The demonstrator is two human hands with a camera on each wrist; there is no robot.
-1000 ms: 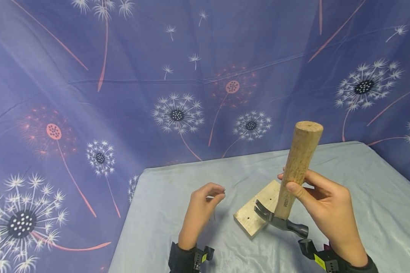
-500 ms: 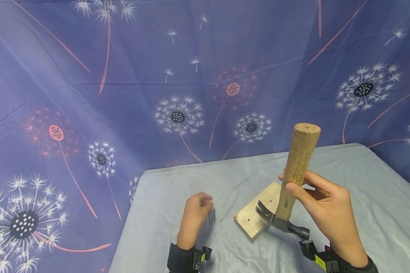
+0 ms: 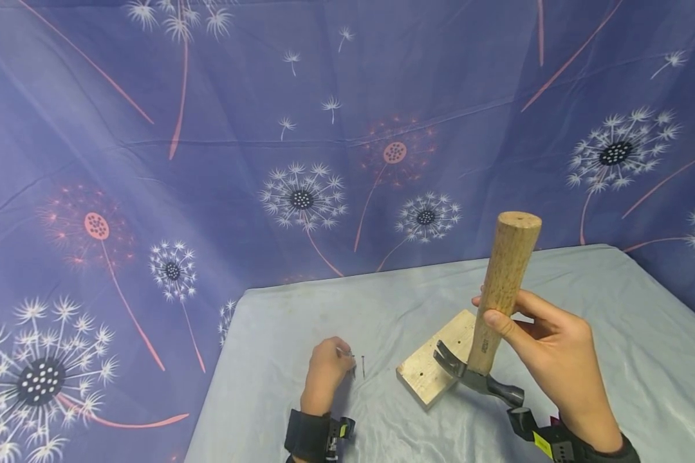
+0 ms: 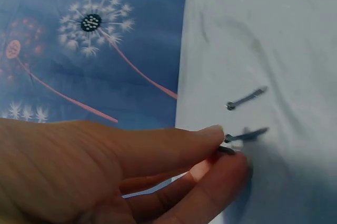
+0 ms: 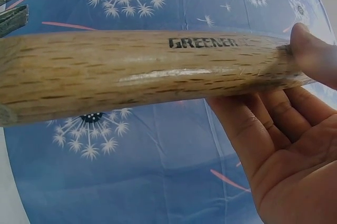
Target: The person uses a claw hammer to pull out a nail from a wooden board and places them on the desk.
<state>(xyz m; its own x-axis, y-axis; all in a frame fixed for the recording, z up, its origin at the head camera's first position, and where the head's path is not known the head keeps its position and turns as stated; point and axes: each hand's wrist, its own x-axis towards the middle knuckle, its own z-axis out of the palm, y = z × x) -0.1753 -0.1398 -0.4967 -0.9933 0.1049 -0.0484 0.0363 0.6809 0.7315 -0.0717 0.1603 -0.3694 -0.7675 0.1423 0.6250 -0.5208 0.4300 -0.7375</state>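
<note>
My left hand (image 3: 326, 372) is low over the left part of the table, thumb and fingertips pinching a small dark nail (image 4: 226, 151); most of it is hidden by the fingers. Two more nails (image 4: 247, 98) lie on the cloth beside those fingertips. My right hand (image 3: 556, 357) grips a claw hammer (image 3: 506, 276) by its wooden handle, head down and handle end up. Lettering reading "GREENER" shows on the handle (image 5: 131, 71) in the right wrist view. Behind the hammer's claw lies a pale wooden block (image 3: 434, 360) with small dark holes in its top.
A pale blue, wrinkled cloth (image 3: 301, 315) covers the table. Blue fabric (image 3: 347, 128) printed with dandelions hangs behind it and along the left side. Both wrists carry black straps with small cameras.
My left hand has moved left and down toward the tabletop, away from the block, and the nails beside it have come into view. The right hand and hammer have barely moved.
</note>
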